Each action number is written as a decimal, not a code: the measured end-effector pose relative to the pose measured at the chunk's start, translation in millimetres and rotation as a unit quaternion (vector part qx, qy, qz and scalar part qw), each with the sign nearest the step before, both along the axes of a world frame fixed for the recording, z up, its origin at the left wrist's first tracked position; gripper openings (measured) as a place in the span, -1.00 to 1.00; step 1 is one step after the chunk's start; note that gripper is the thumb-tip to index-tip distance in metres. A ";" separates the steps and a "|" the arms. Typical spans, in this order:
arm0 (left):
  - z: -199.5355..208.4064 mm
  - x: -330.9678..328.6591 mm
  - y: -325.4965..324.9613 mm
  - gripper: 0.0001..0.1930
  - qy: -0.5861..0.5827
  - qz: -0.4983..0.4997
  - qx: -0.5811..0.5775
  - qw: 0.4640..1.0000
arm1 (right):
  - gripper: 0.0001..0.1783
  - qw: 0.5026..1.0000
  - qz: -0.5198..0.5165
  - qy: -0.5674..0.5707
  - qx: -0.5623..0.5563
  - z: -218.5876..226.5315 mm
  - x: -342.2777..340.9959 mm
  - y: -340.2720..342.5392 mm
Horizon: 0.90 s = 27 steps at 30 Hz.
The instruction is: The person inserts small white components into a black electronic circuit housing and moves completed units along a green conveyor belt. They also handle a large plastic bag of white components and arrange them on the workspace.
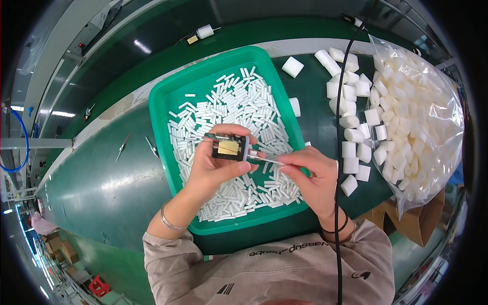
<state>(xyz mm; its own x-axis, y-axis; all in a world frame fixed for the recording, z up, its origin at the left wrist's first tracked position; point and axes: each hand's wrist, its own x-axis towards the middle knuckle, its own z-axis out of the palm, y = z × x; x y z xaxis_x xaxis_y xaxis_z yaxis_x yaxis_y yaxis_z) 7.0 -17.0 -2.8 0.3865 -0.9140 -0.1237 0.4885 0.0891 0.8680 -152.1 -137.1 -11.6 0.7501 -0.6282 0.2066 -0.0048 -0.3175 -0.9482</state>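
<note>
My left hand (207, 170) is closed around a small black part (229, 148) with a yellow block and fine wires on its side. The part is held above a green tray (199, 76) full of short white tubes (236, 104). Between the thumb and fingers of my right hand (312, 175), a thin metal-coloured rod (269, 160) points left toward the end of the black part. Whether the rod's tip touches the part, I cannot tell. Tubes under my hands are partly hidden.
White foam cylinders (349, 134) lie right of the tray, beside a clear plastic bag (419, 122) of more. A black cable (339, 218) hangs down over the right side. A white-ended part (205, 32) lies on the far green strip. Slim pieces (123, 145) lie at left.
</note>
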 end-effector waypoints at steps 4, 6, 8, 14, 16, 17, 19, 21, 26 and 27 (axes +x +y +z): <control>-7.7 0.6 2.5 -0.55 -0.104 -0.039 -0.023 0.994 | -0.84 0.999 -0.014 -0.021 -0.025 0.2 -0.1 3.6; -9.8 4.8 1.6 -0.53 -0.197 -0.057 -0.052 0.977 | -0.85 1.000 -0.021 -0.005 0.008 3.0 -1.3 6.8; -8.8 7.2 -1.9 -0.47 -0.351 -0.075 -0.087 0.929 | -0.86 0.999 -0.031 0.014 0.040 2.9 -1.5 6.8; 3.1 -2.5 -0.1 -0.39 -0.264 -0.060 -0.011 0.963 | -0.83 0.997 0.009 -0.039 -0.073 -1.6 0.9 3.4; 3.6 -3.3 -0.1 -0.39 -0.251 -0.054 0.018 0.966 | -0.78 0.981 0.019 -0.053 -0.188 -1.9 0.9 1.3; 1.1 -5.1 -1.1 -0.35 -0.197 -0.031 0.031 0.979 | -0.78 0.980 0.019 -0.053 -0.189 -0.4 1.5 2.2; -2.4 -5.2 -0.3 -0.31 -0.143 -0.009 0.042 0.989 | -0.75 0.963 0.001 -0.066 -0.263 3.2 3.8 5.0; -3.5 -3.3 2.0 -0.36 -0.140 -0.032 0.032 0.989 | -0.72 0.955 0.006 -0.071 -0.286 3.4 6.3 4.8; -1.5 0.0 1.9 -0.45 -0.075 -0.016 0.076 0.994 | -0.68 0.935 0.077 -0.054 -0.342 8.8 17.0 -15.3; -2.5 0.4 1.4 -0.47 -0.032 0.001 0.088 0.996 | -0.67 0.933 0.056 -0.009 -0.354 15.0 20.8 -24.5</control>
